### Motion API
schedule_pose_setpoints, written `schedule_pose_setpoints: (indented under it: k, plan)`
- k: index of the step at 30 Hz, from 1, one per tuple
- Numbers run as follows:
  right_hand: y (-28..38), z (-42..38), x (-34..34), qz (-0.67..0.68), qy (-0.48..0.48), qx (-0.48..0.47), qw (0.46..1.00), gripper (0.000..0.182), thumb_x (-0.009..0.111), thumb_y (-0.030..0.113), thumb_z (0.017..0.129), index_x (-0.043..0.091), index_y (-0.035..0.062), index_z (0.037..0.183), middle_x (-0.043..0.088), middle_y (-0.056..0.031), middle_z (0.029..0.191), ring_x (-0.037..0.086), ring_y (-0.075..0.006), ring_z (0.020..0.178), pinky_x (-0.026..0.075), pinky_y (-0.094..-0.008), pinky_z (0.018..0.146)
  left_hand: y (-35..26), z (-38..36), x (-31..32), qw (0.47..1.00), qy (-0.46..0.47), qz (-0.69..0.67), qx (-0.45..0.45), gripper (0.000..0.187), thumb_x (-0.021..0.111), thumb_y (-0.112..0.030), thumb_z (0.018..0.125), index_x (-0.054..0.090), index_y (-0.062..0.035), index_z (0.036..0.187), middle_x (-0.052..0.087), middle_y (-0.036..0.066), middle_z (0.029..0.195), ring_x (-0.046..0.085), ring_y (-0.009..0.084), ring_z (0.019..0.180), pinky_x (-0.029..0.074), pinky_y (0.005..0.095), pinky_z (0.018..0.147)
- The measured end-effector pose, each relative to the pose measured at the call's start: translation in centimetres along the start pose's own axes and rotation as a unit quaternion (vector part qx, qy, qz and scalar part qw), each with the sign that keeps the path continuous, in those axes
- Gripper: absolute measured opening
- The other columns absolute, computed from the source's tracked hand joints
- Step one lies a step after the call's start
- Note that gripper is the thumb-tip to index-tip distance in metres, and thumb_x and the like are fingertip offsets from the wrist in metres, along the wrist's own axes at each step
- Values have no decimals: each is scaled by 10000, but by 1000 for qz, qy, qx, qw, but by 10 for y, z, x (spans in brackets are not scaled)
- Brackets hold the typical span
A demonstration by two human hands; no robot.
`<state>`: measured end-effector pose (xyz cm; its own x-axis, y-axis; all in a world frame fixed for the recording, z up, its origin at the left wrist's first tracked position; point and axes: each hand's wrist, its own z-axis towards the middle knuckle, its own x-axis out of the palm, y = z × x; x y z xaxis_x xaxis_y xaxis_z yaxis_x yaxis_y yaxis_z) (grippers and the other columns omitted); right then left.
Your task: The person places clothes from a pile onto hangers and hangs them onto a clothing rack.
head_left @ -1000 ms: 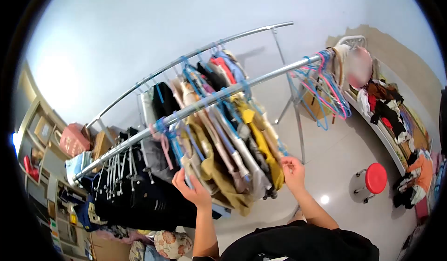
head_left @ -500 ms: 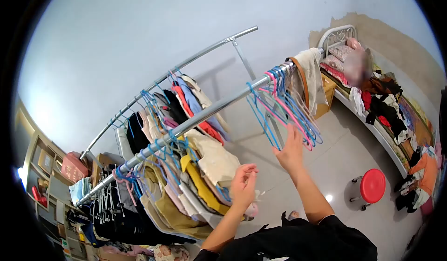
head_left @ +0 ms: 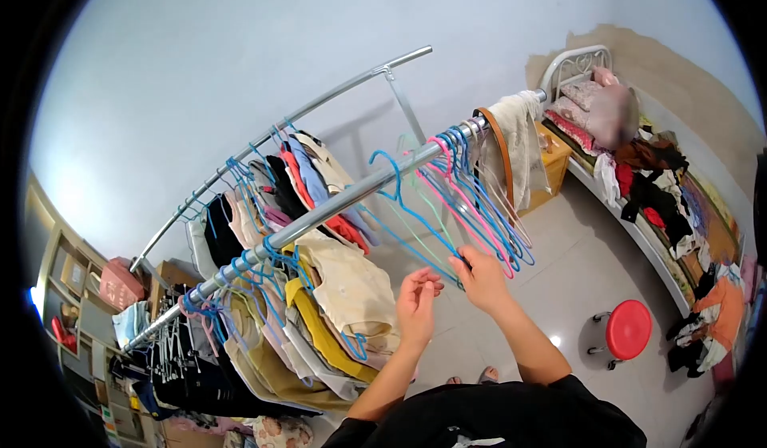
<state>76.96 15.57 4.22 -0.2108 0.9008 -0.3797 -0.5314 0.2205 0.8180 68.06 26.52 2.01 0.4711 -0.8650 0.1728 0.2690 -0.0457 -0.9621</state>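
Note:
My right hand (head_left: 482, 276) grips the lower end of a blue clothes hanger (head_left: 417, 216), thumb on top. The hanger's hook overlaps the front metal rail (head_left: 351, 195) in this view. A pale green hanger (head_left: 429, 200) shows just behind it. Several blue and pink hangers (head_left: 479, 200) hang bunched on the rail to the right, without clothes. My left hand (head_left: 417, 306) is held up beside my right hand, palm inward, fingers loosely bent and apart, with nothing in it. Close to its left hang a cream top (head_left: 349, 284) and a yellow garment (head_left: 319, 316).
A second rail (head_left: 343, 92) with clothes runs behind. A brown belt (head_left: 499, 148) and a beige cloth (head_left: 519, 140) hang at the rail's right. Beyond are a wooden cabinet (head_left: 551, 168), a bed heaped with clothes (head_left: 663, 192), and a red stool (head_left: 629, 330). Shelves (head_left: 73, 288) stand far left.
My right hand has closed on the blue hanger and drawn it left, apart from the bunch. My left hand has shifted slightly and its fingers have loosened.

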Motion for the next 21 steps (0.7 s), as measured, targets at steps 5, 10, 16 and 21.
schedule_pose_setpoints:
  k: [5, 10, 16, 21]
  plan:
    - [16, -19, -24, 1, 108, 43, 993, 144, 561, 168, 845, 543, 25, 835, 541, -110, 616, 510, -244, 540, 402, -339, 519, -4, 2, 16, 995, 14, -94, 12, 305, 455, -111, 908, 441, -14, 1197, 569, 80, 998, 548, 109, 816, 447, 236, 706]
    - [17, -72, -76, 32, 197, 140, 970, 136, 566, 143, 846, 585, 14, 884, 551, -75, 642, 486, -147, 557, 415, -295, 554, 34, -18, 32, 977, 189, -77, -68, 326, 429, -193, 926, 471, -5, 1189, 598, 91, 962, 529, 102, 696, 411, 217, 559]
    - [2, -167, -155, 73, 150, 309, 936, 190, 574, 171, 834, 606, 16, 939, 532, -51, 634, 495, -96, 614, 412, -278, 569, 70, -67, 100, 842, 455, -140, -254, 342, 451, -290, 928, 563, 15, 1034, 603, 90, 905, 517, 97, 664, 407, 209, 521]
    - [-28, -250, -217, 184, 28, 330, 925, 160, 516, 88, 825, 545, 4, 957, 612, -37, 763, 566, -106, 714, 444, -247, 661, 84, -98, 180, 788, 530, -121, -288, 381, 434, -325, 932, 541, 19, 1057, 604, 101, 905, 523, 108, 649, 420, 209, 521]
